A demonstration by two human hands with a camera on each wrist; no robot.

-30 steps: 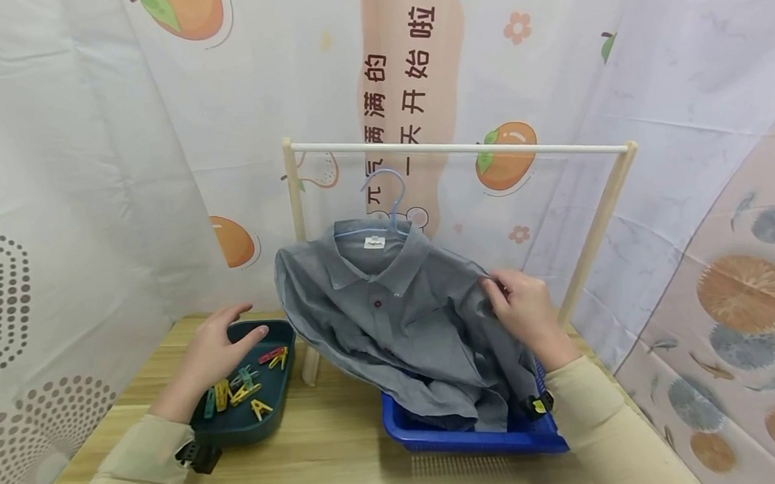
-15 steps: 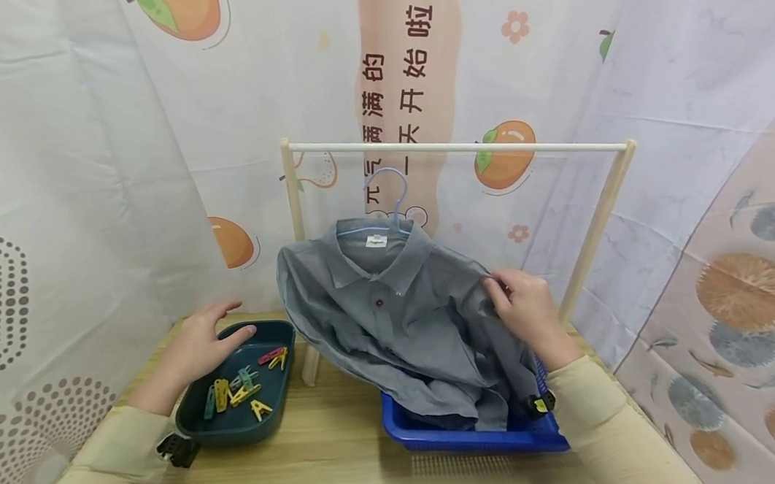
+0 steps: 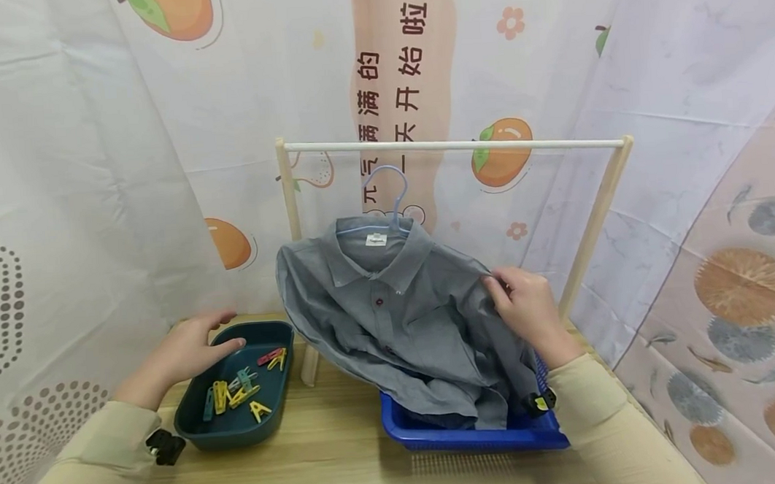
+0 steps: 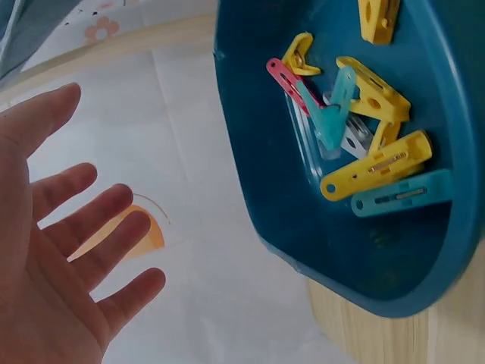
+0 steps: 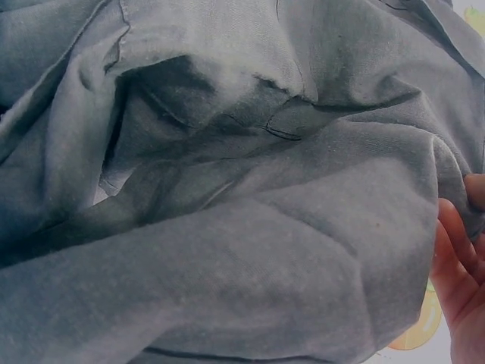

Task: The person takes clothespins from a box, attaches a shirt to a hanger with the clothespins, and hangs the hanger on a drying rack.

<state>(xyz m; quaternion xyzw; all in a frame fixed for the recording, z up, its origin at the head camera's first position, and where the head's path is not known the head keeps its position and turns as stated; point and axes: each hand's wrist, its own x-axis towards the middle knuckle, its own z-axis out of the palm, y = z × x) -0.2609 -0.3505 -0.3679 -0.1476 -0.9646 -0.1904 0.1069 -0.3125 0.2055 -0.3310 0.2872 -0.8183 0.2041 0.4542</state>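
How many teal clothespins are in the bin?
2. One teal clothespin lies near the bin wall beside a yellow clothespin; another teal clothespin is nearer the red clothespin. Others may be hidden.

Left hand relaxed: fingers spread, thumb apart from them. Right hand pinches between thumb and curled fingers. Both arms extended, wrists behind fingers.

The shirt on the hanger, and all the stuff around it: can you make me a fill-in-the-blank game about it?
1. The right hand is holding the shirt, but the left hand is holding ____.
2. The basket is colored ____.
3. The most common color of the clothespins in the tray is ____.
4. Higher or lower? Compared with the white rod, the hanger is ____.

Missing words: nothing; blue; yellow; lower.
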